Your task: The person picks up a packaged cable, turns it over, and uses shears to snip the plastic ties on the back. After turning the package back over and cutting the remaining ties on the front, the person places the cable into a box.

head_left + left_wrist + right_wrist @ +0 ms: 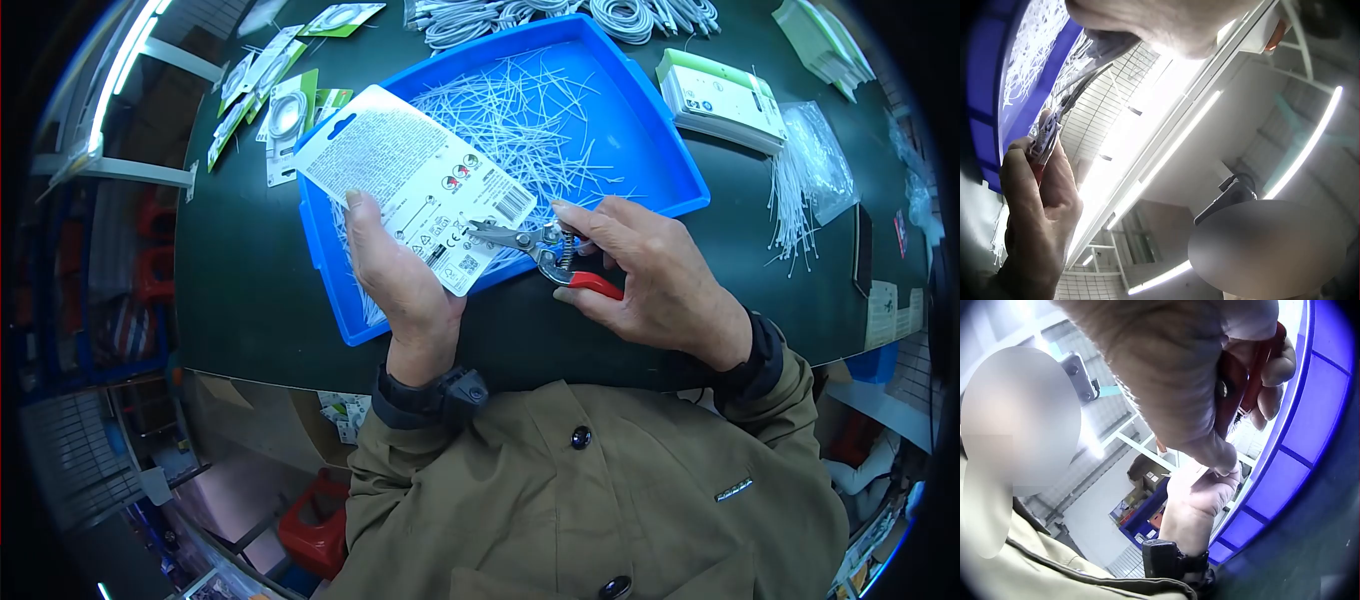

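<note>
My left hand (400, 285) grips a white blister-pack card (400, 165) along its lower left edge, printed back facing up, tilted over the blue tray (650, 140). My right hand (665, 270) holds red-handled pruning shears (597, 284), with their blades lying over the card's lower right part near the barcode. Many thin white cable ties (520, 110) lie loose in the tray beneath. In the right wrist view the red handles (1232, 394) sit inside the curled right fingers. The front of the card is hidden.
Packaged cables (288, 115) lie at the back left. Coiled grey-white cables (620, 15) are heaped behind the tray. A stack of cards (720, 100) stands to its right, beside a bundle of white ties (793, 215) and a clear plastic bag (820, 160). More cards (825, 45) stand at the far right.
</note>
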Motion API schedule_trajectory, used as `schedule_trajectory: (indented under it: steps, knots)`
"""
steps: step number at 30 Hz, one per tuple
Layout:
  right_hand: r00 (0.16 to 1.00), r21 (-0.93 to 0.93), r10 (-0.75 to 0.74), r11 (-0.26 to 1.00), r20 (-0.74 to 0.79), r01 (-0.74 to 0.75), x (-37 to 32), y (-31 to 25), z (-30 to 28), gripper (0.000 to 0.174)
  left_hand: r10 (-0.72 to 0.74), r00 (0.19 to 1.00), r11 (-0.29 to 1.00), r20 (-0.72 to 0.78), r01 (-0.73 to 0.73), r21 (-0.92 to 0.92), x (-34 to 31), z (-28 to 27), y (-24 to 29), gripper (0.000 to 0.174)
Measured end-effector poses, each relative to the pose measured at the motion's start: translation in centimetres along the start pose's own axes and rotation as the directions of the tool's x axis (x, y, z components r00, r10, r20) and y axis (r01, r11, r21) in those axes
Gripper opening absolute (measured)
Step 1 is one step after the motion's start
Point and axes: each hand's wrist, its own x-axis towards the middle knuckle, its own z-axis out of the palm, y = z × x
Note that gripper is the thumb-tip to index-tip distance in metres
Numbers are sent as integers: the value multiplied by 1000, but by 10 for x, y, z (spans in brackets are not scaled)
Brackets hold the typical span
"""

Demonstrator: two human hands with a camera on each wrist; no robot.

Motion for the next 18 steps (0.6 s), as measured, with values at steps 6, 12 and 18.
schedule_trajectory:
  steps: [6, 12, 18]
  knots:
    - [1000, -31, 9, 999, -12, -9, -1, -2, -2, 64, 17, 1000, 1000, -7, -17, -9, -1, 2, 0, 52]
    - [1000, -29, 14, 999, -16, -14, -1, -1, -1, 67, 5, 1000, 1000, 5, -5, -18, -3, 4, -2, 52]
    - [999, -66, 23, 998, -35, -25, -2, -3, 6, 68, 38, 998, 999, -46, -38, -1, -7, 10, -7, 52]
